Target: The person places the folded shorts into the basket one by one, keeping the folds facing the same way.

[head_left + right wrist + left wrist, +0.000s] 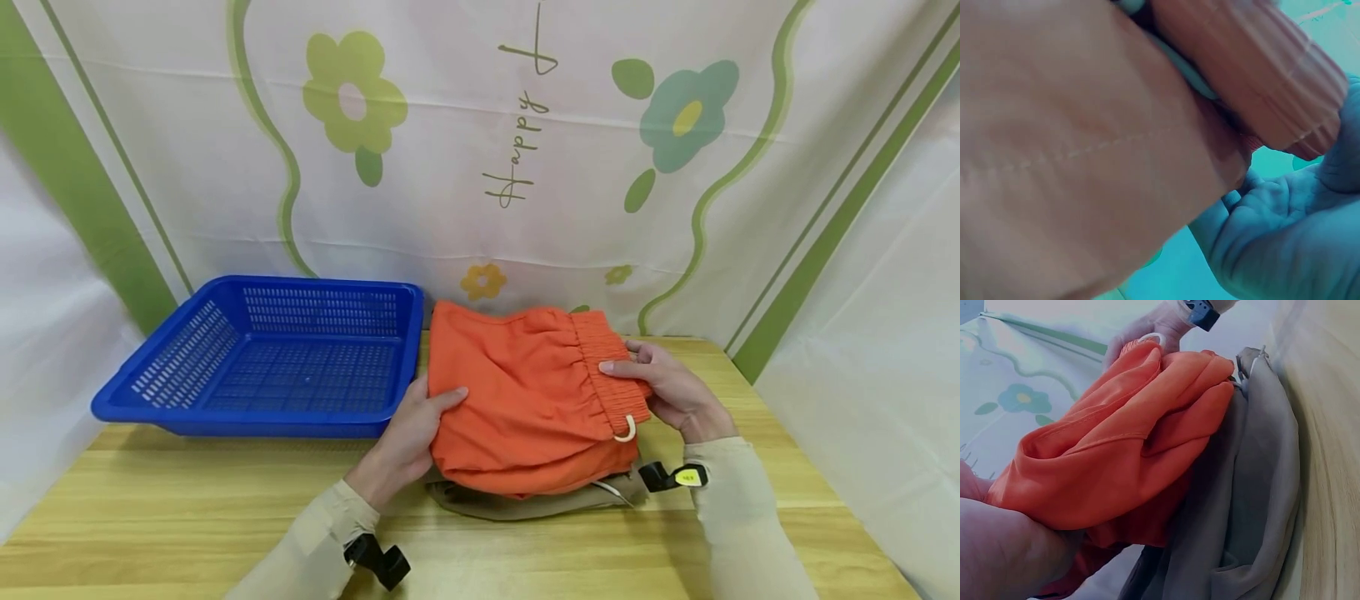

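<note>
Both hands hold a folded pair of orange shorts (517,400) with a gathered elastic waistband and a white drawstring. At the left edge, my left hand (411,429) grips the cloth with the thumb on top. My right hand (671,385) pinches the waistband end, thumb above and fingers underneath. Beneath the shorts lies a folded grey-brown garment (517,505) with a light cord. In the left wrist view the orange shorts (1116,444) stand above the grey garment (1260,469). The right wrist view shows the right hand (1291,225) at the waistband.
A blue plastic basket (258,429) with slotted walls stands at the left of the wooden table (187,517), nothing in it. Behind the table hangs a white curtain (450,125) with printed flowers, and white cloth also bounds both sides.
</note>
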The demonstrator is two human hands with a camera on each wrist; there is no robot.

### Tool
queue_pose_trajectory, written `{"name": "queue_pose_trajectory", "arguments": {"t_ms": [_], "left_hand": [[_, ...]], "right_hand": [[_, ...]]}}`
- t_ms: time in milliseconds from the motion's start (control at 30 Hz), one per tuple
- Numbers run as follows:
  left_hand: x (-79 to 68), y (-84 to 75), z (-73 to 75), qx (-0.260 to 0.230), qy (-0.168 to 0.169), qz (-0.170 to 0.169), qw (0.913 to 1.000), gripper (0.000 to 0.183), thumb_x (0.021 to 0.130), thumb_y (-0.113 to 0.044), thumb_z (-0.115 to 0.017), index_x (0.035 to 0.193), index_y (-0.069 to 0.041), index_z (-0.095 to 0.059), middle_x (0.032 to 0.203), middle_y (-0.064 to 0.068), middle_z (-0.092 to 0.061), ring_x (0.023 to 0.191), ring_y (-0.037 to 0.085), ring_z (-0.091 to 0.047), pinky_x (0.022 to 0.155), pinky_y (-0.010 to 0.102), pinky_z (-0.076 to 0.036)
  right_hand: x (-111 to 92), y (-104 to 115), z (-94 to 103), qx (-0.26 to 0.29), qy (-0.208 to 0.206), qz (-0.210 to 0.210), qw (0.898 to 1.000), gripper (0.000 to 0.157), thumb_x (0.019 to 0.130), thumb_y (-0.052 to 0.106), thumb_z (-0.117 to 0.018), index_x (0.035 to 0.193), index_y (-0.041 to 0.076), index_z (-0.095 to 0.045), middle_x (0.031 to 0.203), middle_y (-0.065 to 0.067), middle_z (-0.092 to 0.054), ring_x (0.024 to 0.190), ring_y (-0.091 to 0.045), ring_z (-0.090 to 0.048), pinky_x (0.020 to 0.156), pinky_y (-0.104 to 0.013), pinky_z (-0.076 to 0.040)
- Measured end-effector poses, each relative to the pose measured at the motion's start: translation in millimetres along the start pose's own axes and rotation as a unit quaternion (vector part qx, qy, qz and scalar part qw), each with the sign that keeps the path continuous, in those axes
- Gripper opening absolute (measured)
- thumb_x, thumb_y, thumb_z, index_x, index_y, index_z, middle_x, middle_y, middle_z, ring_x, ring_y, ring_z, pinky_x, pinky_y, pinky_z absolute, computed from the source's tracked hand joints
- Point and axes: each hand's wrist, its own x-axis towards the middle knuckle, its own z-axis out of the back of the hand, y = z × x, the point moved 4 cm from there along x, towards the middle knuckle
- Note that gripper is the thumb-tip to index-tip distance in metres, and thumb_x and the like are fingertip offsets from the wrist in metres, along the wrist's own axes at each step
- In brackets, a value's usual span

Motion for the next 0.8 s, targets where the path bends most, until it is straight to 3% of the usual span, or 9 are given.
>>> {"name": "queue_pose_trajectory", "arguments": {"t_ms": [167, 467, 667, 800], "left_hand": [[0.3, 0.1, 1.6, 0.002, -0.001, 0.005, 1.0, 0.047, 0.102, -0.009, -0.055, 0.147, -0.014, -0.043, 0.131, 0.013, -0.055, 0.113, 0.026, -0.06, 0.095, 0.04, -0.05], [3.2, 2.3, 2.1, 0.0, 0.001, 0.0, 1.0, 0.06, 0.102, -0.003, -0.049, 0.157, -0.022, -0.031, 0.145, 0.013, -0.047, 0.127, 0.029, -0.051, 0.107, 0.045, -0.039], [3.9, 2.9, 2.3, 0.002, -0.003, 0.003, 1.0, 0.062, 0.102, -0.002, -0.048, 0.158, -0.023, -0.03, 0.148, 0.012, -0.046, 0.13, 0.029, -0.049, 0.109, 0.046, -0.038], [3.3, 3.1, 2.8, 0.006, -0.005, 0.006, 1.0, 0.061, 0.102, -0.003, -0.049, 0.157, -0.023, -0.031, 0.146, 0.013, -0.046, 0.129, 0.03, -0.049, 0.108, 0.046, -0.039]], "right_hand": [[6, -12, 1.8, -0.018, 0.005, -0.02, 1.0, 0.058, 0.099, 0.004, -0.062, 0.147, -0.01, -0.031, 0.115, -0.012, -0.072, 0.097, -0.021, -0.072, 0.082, -0.039, -0.059], [19, -41, -0.6, -0.092, -0.006, -0.108, 0.99, 0.057, 0.096, 0.016, -0.069, 0.139, -0.011, -0.042, 0.115, -0.014, -0.068, 0.1, -0.024, -0.07, 0.086, -0.041, -0.058], [22, -42, -16.1, -0.136, -0.004, -0.107, 0.985, 0.057, 0.094, 0.02, -0.074, 0.136, -0.01, -0.048, 0.116, -0.016, -0.067, 0.099, -0.026, -0.07, 0.085, -0.041, -0.058], [24, -44, -27.5, -0.137, 0.0, -0.1, 0.986, 0.067, 0.091, 0.015, -0.076, 0.144, -0.003, -0.04, 0.121, -0.018, -0.063, 0.1, -0.028, -0.069, 0.085, -0.043, -0.058]]}}
